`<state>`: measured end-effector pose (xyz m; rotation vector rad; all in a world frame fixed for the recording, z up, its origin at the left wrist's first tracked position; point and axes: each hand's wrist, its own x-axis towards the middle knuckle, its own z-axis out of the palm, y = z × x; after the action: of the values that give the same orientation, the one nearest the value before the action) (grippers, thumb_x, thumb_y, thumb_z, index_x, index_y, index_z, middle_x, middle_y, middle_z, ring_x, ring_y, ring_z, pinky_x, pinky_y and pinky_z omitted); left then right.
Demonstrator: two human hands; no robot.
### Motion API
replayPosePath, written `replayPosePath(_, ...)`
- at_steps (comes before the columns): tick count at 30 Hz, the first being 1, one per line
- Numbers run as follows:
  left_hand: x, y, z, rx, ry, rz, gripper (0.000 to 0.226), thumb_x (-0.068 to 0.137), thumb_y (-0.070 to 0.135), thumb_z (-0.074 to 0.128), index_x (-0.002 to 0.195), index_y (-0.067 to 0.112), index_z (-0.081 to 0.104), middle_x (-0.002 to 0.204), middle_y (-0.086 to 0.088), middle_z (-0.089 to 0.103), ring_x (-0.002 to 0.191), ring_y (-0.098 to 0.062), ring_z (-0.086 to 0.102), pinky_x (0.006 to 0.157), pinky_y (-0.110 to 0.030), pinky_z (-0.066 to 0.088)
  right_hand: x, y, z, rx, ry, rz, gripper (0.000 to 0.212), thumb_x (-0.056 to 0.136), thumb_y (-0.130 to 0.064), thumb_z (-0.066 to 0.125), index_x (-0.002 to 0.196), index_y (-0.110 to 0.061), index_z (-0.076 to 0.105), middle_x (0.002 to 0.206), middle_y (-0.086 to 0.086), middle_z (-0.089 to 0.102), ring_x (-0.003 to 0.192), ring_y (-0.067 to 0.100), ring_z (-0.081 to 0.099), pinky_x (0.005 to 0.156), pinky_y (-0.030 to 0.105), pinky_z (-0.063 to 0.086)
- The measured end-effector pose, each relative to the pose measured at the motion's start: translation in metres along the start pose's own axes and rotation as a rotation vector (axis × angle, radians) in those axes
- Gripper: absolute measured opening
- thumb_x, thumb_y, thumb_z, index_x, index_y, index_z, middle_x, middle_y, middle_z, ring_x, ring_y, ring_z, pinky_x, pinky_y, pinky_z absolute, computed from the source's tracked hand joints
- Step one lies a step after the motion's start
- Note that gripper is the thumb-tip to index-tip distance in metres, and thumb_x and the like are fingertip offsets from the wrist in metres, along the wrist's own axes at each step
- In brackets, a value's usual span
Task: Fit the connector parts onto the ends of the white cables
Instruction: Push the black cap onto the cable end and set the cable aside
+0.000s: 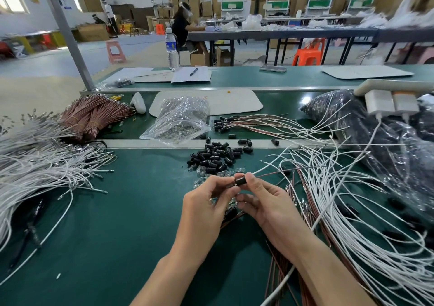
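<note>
A green-matted workbench (117, 211) in a factory hall lies under both hands, and the black connector part (240, 180) is held just above it, near the middle of the mat. Its long axis runs almost level, left to right. A white cable (270, 165) and a thin brown wire (288, 171) leave its right end and trail away up and to the right. The right hand (267, 204) pinches the part's right half between thumb and forefinger, on the cable side. The left hand (205, 203) has curled fingers closed on the part's left end, but whether they also hold a small insert there is too small to tell. The open left mouth faces the left hand, so any pushing-in would probably come from the left, along that axis, against the right hand's hold. Just beyond lies the pile of loose black parts (216, 156), with white cables (352, 200) fanned out to the right.
</note>
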<state>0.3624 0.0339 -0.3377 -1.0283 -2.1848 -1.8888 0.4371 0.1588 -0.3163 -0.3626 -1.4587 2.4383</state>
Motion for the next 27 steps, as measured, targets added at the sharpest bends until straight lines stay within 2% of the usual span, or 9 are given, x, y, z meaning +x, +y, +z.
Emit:
replayPosePath(9,-0.0008,0.0034,-0.0012,-0.04,-0.006,0.008,0.026,0.09,0.006,0.072,0.106,0.027,0.075,0.101,0.019,0.075,0.097,-0.002,0.071,0.084,-0.015,0.053,0.0016,0.0041,-0.0021,0.01,-0.025,0.003,0.036,0.083,-0.04,0.071,0.103,-0.011,0.079,0.093,0.011,0.075,0.079,0.015,0.07,0.072,0.024,0.058)
replayPosePath(12,0.0006,0.0019,0.0004,0.02,-0.021,0.0,0.026,0.092,0.009,0.071,0.106,0.031,0.07,0.098,0.02,0.074,0.095,-0.004,0.071,0.082,-0.017,0.053,0.0024,0.0011,-0.0029,0.051,0.052,-0.034,0.028,0.078,-0.033,0.076,0.1,-0.017,0.08,0.096,0.007,0.075,0.084,0.014,0.072,0.07,0.022,0.057)
replayPosePath(14,0.0011,0.0027,0.002,0.065,-0.024,0.02,0.023,0.094,0.015,0.07,0.105,0.035,0.065,0.096,0.019,0.071,0.092,-0.006,0.069,0.079,-0.015,0.052,0.0037,-0.0007,-0.0052,0.095,0.144,-0.06,0.02,0.074,-0.027,0.078,0.092,-0.02,0.082,0.087,0.003,0.074,0.078,0.011,0.07,0.067,0.02,0.057)
replayPosePath(16,0.0,0.004,0.0034,0.095,-0.041,0.042,0.015,0.096,0.027,0.067,0.106,0.038,0.061,0.098,0.02,0.069,0.09,-0.006,0.067,0.075,-0.01,0.048,0.0039,0.0001,-0.0047,0.08,0.175,-0.072,0.014,0.075,-0.023,0.078,0.088,-0.019,0.082,0.086,0.005,0.075,0.078,0.012,0.072,0.066,0.02,0.057)
replayPosePath(20,-0.0014,0.0064,0.004,0.107,-0.076,0.048,0.01,0.096,0.042,0.062,0.106,0.039,0.059,0.099,0.02,0.068,0.085,-0.007,0.066,0.069,-0.009,0.047,0.0015,0.0032,0.0013,-0.003,0.098,-0.077,0.018,0.072,-0.028,0.079,0.086,-0.017,0.081,0.096,0.013,0.077,0.087,0.022,0.075,0.068,0.022,0.058)
replayPosePath(23,-0.0011,0.006,0.0031,0.097,-0.091,0.027,0.005,0.098,0.037,0.062,0.102,0.037,0.059,0.097,0.024,0.069,0.086,0.0,0.066,0.07,-0.006,0.045,0.0027,0.0036,0.0012,-0.058,0.151,-0.077,0.015,0.071,-0.027,0.077,0.08,-0.016,0.081,0.089,0.01,0.078,0.077,0.016,0.073,0.063,0.02,0.057)
replayPosePath(27,-0.0019,0.0057,0.0038,0.127,-0.102,0.007,0.008,0.1,0.036,0.059,0.098,0.042,0.054,0.094,0.026,0.067,0.085,0.0,0.066,0.069,-0.006,0.044,0.0051,0.0059,-0.0004,-0.12,0.248,-0.107,0.006,0.084,-0.015,0.072,0.082,-0.011,0.076,0.075,0.009,0.075,0.067,0.014,0.069,0.063,0.019,0.056)
